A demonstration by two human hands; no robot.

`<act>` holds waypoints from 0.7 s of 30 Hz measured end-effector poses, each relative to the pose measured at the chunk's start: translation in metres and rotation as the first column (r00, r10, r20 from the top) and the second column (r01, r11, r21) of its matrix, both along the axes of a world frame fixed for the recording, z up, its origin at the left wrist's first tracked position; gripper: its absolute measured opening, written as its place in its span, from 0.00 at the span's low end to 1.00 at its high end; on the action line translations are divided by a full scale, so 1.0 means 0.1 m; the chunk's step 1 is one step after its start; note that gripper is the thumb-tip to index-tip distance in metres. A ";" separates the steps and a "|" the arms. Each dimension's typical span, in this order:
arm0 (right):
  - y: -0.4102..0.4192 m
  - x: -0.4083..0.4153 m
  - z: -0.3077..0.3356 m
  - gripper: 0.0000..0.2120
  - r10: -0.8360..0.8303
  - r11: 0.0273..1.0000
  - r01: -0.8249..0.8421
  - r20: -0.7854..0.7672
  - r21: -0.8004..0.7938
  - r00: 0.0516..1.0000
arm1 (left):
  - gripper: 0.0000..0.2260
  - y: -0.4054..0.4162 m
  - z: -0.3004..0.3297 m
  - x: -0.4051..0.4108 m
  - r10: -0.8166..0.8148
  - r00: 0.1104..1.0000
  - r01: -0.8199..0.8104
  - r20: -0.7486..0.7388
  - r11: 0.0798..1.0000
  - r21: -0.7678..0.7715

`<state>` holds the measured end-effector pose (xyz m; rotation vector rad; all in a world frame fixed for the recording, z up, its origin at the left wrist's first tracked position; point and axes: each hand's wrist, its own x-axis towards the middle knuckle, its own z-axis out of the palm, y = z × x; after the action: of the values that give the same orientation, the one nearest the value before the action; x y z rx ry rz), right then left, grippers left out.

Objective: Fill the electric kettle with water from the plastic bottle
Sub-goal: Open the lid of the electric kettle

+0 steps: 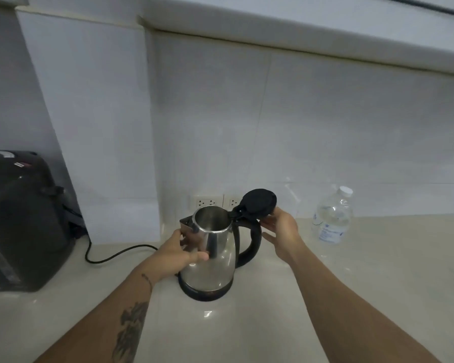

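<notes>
Head view, largest to smallest. Pale countertop (351, 284), bare toward 5 o'clock and 7 o'clock, ending at tiled wall (299, 127) at 12 o'clock. Black appliance (19, 221) at 9 o'clock, hard against frame edge, cord (110, 255) trailing toward centre. Steel electric kettle (212, 255) at centre on black base, upright, hinged lid (258, 201) swung up and back, mouth uncovered. Plastic bottle (332, 217) at 3 o'clock, upright, capped, well apart from kettle, clear counter between. Left hand (178, 254) curled round kettle body below spout. Right hand (282, 230) beside handle, fingers loosely spread, fingertips touching raised lid's underside; firm grip not discernible. Wall sockets (215, 201) behind kettle.
</notes>
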<state>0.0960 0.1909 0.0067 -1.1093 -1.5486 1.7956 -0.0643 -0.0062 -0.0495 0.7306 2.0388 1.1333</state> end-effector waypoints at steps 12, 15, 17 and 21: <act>0.16 0.11 -0.32 0.14 0.283 0.942 -0.329 0.380 0.062 0.881 | 0.35 0.02 0.13 0.24 0.107 0.990 -0.108 0.094 0.994 0.006; 0.21 0.10 -0.34 0.12 0.293 0.931 -0.351 0.365 0.102 0.884 | 0.26 0.06 0.19 0.34 0.187 0.977 -0.189 0.097 0.982 0.007; 0.26 0.09 -0.34 0.12 0.299 0.921 -0.366 0.357 0.136 0.885 | 0.25 0.08 0.21 0.39 0.241 0.966 -0.244 0.094 0.969 0.026; 0.36 0.07 -0.24 0.11 0.300 0.897 -0.379 0.315 0.227 0.900 | 0.24 0.10 0.30 0.49 0.299 0.951 -0.306 0.075 0.945 0.113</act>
<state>0.1030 0.2272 -0.0175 -1.0215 -2.2102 1.6037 -0.0155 0.0037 -0.0192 0.4440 2.0946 1.4476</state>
